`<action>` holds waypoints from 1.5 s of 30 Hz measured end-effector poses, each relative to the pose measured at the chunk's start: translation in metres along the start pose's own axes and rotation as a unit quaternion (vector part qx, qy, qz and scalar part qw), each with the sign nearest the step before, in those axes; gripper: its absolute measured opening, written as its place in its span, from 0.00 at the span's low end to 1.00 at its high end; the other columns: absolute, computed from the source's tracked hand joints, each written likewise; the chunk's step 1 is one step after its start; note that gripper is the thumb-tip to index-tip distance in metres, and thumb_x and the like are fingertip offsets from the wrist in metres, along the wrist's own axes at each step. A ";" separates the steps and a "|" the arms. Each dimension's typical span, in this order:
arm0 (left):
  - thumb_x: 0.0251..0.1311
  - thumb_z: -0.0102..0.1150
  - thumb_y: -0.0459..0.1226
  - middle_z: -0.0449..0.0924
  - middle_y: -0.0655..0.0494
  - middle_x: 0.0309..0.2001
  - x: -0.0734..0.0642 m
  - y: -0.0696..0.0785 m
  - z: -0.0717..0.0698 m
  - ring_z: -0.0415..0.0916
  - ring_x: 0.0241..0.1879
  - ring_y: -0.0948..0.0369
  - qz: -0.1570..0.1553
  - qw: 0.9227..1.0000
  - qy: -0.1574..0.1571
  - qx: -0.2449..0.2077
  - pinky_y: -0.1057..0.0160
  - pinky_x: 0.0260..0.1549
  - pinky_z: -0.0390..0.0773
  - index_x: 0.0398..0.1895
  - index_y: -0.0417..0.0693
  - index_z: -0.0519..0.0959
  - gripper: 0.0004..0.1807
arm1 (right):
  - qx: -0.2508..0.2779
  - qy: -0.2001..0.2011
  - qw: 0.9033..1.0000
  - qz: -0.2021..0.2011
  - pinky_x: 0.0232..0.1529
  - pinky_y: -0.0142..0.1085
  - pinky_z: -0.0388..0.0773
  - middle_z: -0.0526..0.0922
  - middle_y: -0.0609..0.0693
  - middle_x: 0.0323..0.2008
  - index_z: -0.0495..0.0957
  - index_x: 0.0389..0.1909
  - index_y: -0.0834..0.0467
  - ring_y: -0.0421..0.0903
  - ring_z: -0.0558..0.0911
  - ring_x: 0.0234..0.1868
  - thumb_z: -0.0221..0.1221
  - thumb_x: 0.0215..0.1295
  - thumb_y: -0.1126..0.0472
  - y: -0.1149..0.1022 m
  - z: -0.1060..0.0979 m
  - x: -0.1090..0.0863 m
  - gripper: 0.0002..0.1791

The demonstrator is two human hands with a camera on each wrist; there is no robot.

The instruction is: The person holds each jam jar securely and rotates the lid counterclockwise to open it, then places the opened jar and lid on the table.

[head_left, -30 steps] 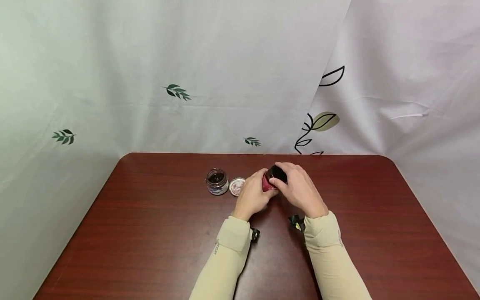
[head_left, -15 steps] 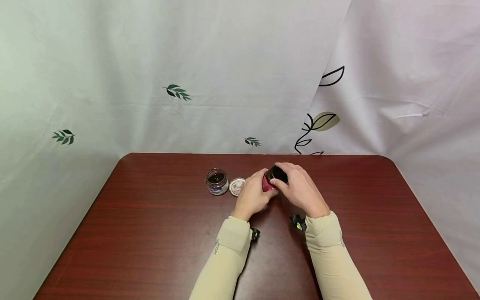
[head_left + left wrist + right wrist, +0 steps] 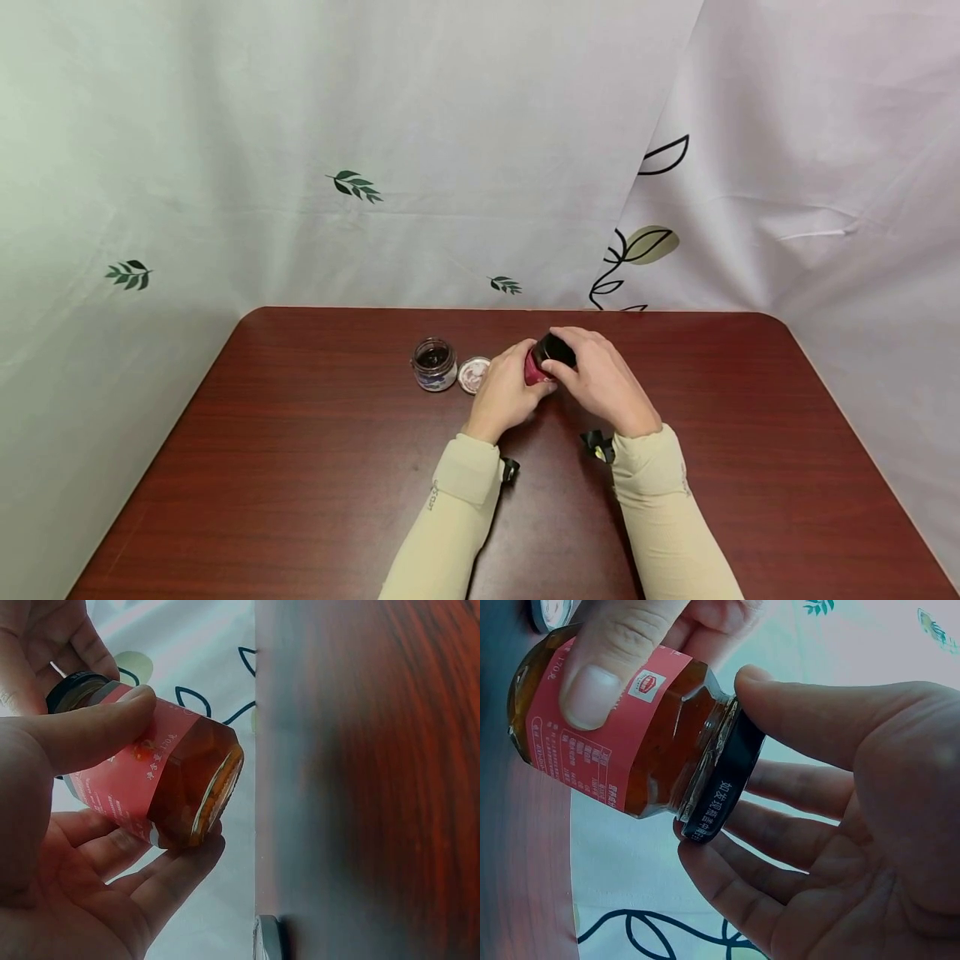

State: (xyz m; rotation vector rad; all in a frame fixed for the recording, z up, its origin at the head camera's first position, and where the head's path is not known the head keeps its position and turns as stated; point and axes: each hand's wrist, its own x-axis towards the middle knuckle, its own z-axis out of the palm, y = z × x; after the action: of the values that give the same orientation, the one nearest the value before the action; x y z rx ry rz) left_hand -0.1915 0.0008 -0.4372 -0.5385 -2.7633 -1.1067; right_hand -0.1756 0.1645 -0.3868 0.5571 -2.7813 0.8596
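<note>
Both hands on tilted jar

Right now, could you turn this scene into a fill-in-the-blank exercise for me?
While the left hand grips the faceted glass jar with the red label, the hand on the round black lid is the ____ one.
In the head view, the open glass jar with dark contents stands to the ____ of the round pale loose lid.
Altogether, the glass jars in view number ____.
Missing words: right; left; two.

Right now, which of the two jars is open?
The left jar, on the table, mouth uncovered; the held, red-labelled jar has its black lid on.
</note>
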 end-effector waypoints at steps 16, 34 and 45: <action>0.52 0.75 0.42 0.82 0.53 0.50 -0.001 -0.001 0.000 0.80 0.46 0.58 -0.004 1.000 -0.003 0.003 0.58 0.47 0.78 0.59 0.46 0.77 0.30 | -0.002 -0.006 1.000 -0.012 0.65 0.54 0.67 0.79 0.63 0.59 0.74 0.63 0.68 0.63 0.75 0.62 0.66 0.66 0.61 0.001 0.000 -0.001 0.27; 0.52 0.76 0.43 0.82 0.54 0.47 -0.001 -0.002 -0.003 0.79 0.42 0.59 0.010 1.000 -0.005 0.008 0.59 0.43 0.78 0.57 0.47 0.77 0.29 | 0.008 -0.010 1.000 -0.021 0.65 0.53 0.67 0.78 0.63 0.60 0.74 0.64 0.67 0.62 0.75 0.62 0.66 0.65 0.64 0.002 -0.002 -0.002 0.27; 0.52 0.75 0.43 0.82 0.53 0.48 0.000 -0.003 -0.003 0.80 0.44 0.58 0.016 1.000 -0.005 0.006 0.59 0.44 0.79 0.58 0.46 0.77 0.30 | 0.019 -0.008 0.999 -0.033 0.64 0.52 0.69 0.78 0.63 0.60 0.74 0.63 0.68 0.60 0.75 0.62 0.66 0.64 0.65 0.004 -0.003 -0.001 0.27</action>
State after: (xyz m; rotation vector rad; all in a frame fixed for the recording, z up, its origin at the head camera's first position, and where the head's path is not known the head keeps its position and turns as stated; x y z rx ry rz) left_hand -0.1923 -0.0029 -0.4370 -0.5867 -2.7565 -1.0828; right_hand -0.1759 0.1693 -0.3866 0.6604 -2.7496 0.9010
